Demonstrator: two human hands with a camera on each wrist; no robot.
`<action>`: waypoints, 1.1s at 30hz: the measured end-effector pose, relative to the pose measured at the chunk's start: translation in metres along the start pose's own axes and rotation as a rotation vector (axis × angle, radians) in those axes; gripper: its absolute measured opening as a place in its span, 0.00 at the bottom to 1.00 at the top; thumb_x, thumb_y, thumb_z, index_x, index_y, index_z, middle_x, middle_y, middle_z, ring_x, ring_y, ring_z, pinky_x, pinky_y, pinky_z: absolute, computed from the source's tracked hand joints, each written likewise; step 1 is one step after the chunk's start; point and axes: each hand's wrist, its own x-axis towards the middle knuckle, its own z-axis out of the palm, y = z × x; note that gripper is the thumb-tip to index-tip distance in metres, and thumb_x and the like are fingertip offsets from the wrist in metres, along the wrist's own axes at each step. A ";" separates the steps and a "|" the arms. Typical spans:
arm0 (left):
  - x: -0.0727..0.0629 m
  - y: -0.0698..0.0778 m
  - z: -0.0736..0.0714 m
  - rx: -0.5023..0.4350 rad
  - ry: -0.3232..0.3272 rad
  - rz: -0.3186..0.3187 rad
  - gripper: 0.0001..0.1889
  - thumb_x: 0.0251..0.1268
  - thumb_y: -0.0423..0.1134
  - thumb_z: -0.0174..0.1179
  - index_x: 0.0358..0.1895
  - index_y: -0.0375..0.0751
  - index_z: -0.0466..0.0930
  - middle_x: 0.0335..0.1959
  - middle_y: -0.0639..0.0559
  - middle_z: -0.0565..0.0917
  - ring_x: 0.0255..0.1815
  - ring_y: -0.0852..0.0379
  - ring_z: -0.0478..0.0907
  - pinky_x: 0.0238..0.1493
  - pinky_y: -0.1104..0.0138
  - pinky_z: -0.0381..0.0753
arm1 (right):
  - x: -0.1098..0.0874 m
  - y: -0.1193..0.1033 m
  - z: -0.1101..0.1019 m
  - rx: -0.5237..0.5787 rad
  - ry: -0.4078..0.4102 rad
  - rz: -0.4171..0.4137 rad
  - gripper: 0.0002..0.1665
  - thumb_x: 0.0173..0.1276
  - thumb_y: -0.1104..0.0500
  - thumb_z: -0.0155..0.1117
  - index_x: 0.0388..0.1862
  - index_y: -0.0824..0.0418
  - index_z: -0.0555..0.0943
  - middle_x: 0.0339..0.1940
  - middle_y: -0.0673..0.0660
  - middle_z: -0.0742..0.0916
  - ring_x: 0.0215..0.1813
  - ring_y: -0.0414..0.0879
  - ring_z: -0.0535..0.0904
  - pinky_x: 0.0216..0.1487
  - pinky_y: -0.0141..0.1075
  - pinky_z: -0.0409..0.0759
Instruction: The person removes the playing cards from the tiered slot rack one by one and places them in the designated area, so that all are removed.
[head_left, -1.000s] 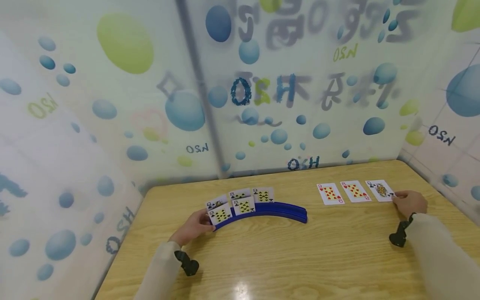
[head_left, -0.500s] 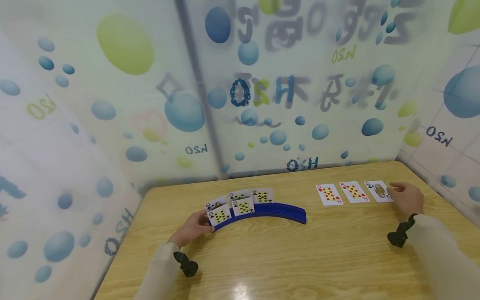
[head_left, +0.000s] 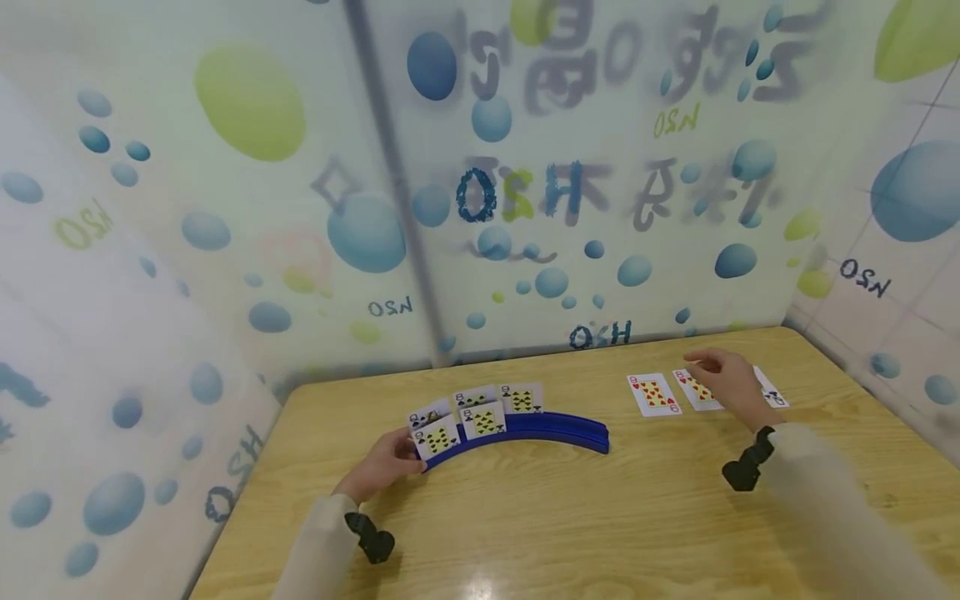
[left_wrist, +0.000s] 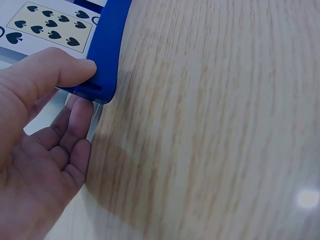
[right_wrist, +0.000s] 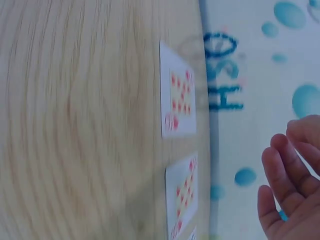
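My left hand (head_left: 381, 465) grips the left end of a curved blue card holder (head_left: 558, 427). In the left wrist view its thumb lies on top of the holder's end, with the other fingers curled below. Several black-suit playing cards (head_left: 483, 420) stand in the holder in two rows, at its left and middle. My right hand (head_left: 731, 387) hovers over the loose cards at the right, fingers loosely bent and holding nothing. Two heart cards (head_left: 654, 394) lie face up there. A black face card (head_left: 772, 393) lies partly hidden behind the right hand.
The wooden table (head_left: 525, 517) runs back to a wall (head_left: 637, 208) printed with blue and green drops. Side walls stand close at left and right. Dark straps with cameras sit on both wrists.
My right hand has moved left from the face card to above the middle heart card. The left hand keeps its grip on the card holder. The view has tilted slightly.
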 end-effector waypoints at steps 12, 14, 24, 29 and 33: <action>-0.011 0.020 0.000 -0.016 -0.016 0.007 0.28 0.57 0.26 0.57 0.62 0.27 0.61 0.42 0.40 0.77 0.41 0.47 0.74 0.39 0.62 0.74 | 0.002 -0.060 0.061 0.102 -0.149 -0.170 0.13 0.66 0.61 0.58 0.47 0.66 0.79 0.36 0.57 0.82 0.36 0.48 0.77 0.36 0.39 0.75; -0.011 0.019 0.000 -0.017 -0.017 0.008 0.28 0.57 0.26 0.57 0.62 0.27 0.61 0.42 0.40 0.77 0.41 0.47 0.74 0.39 0.62 0.74 | 0.001 -0.069 0.070 0.117 -0.185 -0.190 0.13 0.66 0.61 0.58 0.47 0.65 0.79 0.37 0.57 0.82 0.36 0.47 0.76 0.36 0.38 0.75; -0.010 0.018 0.000 -0.021 -0.022 0.015 0.28 0.57 0.26 0.57 0.62 0.27 0.62 0.43 0.40 0.78 0.41 0.47 0.74 0.39 0.62 0.74 | 0.004 -0.101 0.110 0.137 -0.342 -0.284 0.13 0.65 0.63 0.58 0.47 0.66 0.79 0.35 0.54 0.81 0.35 0.45 0.75 0.37 0.39 0.74; -0.009 0.016 0.001 -0.018 -0.016 0.009 0.28 0.57 0.26 0.58 0.62 0.27 0.62 0.42 0.41 0.78 0.41 0.48 0.74 0.39 0.62 0.74 | 0.005 -0.106 0.121 0.142 -0.410 -0.283 0.13 0.64 0.63 0.59 0.47 0.66 0.79 0.38 0.55 0.81 0.37 0.46 0.76 0.38 0.39 0.74; -0.008 0.016 0.001 -0.014 -0.006 0.004 0.27 0.57 0.26 0.58 0.61 0.28 0.63 0.42 0.41 0.78 0.40 0.48 0.74 0.39 0.62 0.74 | 0.007 -0.109 0.127 0.137 -0.447 -0.275 0.13 0.64 0.63 0.59 0.47 0.65 0.78 0.40 0.56 0.81 0.38 0.47 0.76 0.39 0.40 0.75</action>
